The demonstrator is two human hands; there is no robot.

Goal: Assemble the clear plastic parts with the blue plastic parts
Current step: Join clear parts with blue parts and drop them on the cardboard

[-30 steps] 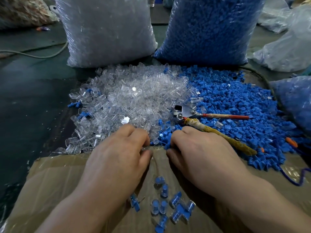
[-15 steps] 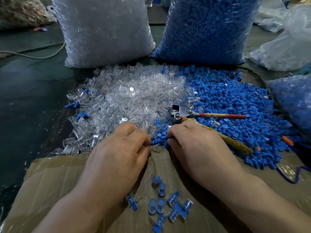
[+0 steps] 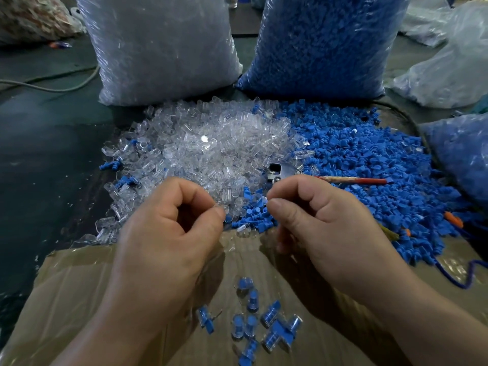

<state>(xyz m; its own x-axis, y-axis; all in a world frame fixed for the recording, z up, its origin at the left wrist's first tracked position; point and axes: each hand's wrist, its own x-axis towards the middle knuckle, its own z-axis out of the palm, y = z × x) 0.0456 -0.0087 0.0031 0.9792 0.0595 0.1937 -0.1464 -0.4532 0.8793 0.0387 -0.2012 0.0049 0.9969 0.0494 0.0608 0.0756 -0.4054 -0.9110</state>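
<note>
Barely started. Joined so far: a handful of pieces (image 3: 264, 323), lower centre. Left to join: clear pile (image 3: 211, 149), centre, and blue pile (image 3: 369, 165), centre right. Pinching a clear part (image 3: 221, 208) in left hand (image 3: 169, 233), mid-frame; right hand (image 3: 317, 228) curled, cannot tell on what.

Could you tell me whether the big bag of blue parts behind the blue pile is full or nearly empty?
Full as far as visible: the bag of blue parts bulges with pieces up to the picture's top edge.

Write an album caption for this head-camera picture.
Left hand pinching a clear part, right hand curled, by the clear pile and blue pile.
</note>
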